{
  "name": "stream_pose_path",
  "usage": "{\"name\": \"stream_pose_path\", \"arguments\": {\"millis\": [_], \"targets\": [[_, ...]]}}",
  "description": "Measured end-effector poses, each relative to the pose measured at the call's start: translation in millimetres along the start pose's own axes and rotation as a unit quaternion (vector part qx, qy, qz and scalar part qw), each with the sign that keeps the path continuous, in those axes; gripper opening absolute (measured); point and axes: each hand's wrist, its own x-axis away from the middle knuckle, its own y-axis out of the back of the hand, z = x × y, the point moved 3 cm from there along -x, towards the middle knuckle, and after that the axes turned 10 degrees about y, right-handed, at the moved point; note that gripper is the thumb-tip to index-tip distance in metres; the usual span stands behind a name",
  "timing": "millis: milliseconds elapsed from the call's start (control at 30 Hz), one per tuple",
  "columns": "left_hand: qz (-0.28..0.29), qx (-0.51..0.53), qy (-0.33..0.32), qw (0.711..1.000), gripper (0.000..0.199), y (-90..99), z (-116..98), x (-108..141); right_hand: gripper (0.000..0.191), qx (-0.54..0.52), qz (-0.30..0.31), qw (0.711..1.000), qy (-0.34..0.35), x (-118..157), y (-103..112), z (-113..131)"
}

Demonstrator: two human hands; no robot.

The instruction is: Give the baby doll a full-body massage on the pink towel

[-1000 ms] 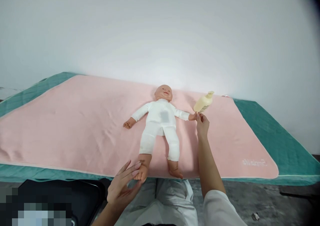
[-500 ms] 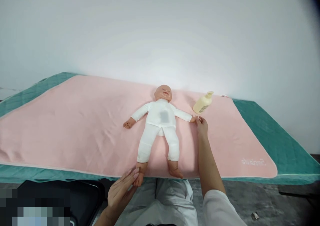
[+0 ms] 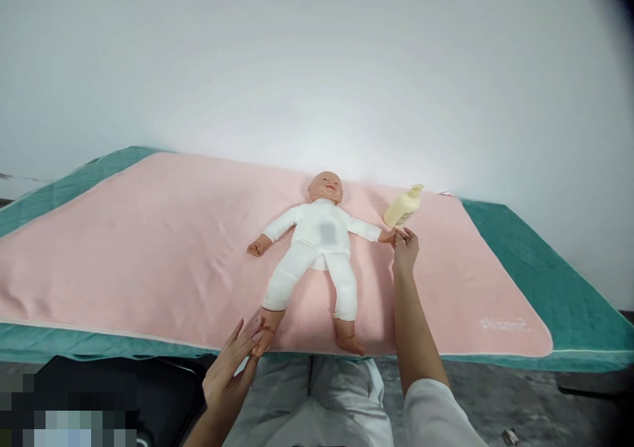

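A baby doll (image 3: 324, 232) with a white cloth body lies face up on a pink mat (image 3: 163, 249), its head toward the wall. At the mat's near edge, my left hand (image 3: 232, 368) touches the doll's foot on the left side, fingers stretched and somewhat apart. On the right, my right hand (image 3: 406, 245) has its fingertips pinched on the doll's hand. Just beyond that hand stands a pale yellow pump bottle (image 3: 402, 207).
Under the mat is a green quilted cover (image 3: 545, 275), showing at both sides and along the front. A white wall (image 3: 317, 70) rises behind. Below the front edge at left is a black object (image 3: 119, 387).
The doll's leg on the left has swung outward to the left, and my left hand has moved left with it. My right hand has shifted slightly right, at the doll's hand.
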Motion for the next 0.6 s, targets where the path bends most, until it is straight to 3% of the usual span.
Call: {"name": "stream_pose_path", "arguments": {"millis": [133, 367, 467, 600], "targets": [[-0.001, 0.026, -0.022, 0.999, 0.051, -5.4, -4, -21, 0.050, -0.001, -0.002, 0.997, 0.083, 6, -14, 40], [-0.017, 0.050, 0.029, 0.998, 0.047, -29.5, -14, -70, 0.034, -0.006, 0.052, 0.975, 0.218, 43, -46, 105], [-0.010, 0.041, 0.009, 0.999, 0.040, -42.1, -28, -93, 0.030, 0.045, 0.100, 0.958, 0.266, 69, -58, 115], [0.006, 0.022, -0.012, 1.000, 0.039, -57.7, -40, -117, 0.032, 0.097, 0.195, 0.921, 0.322, 102, -74, 104]]}}
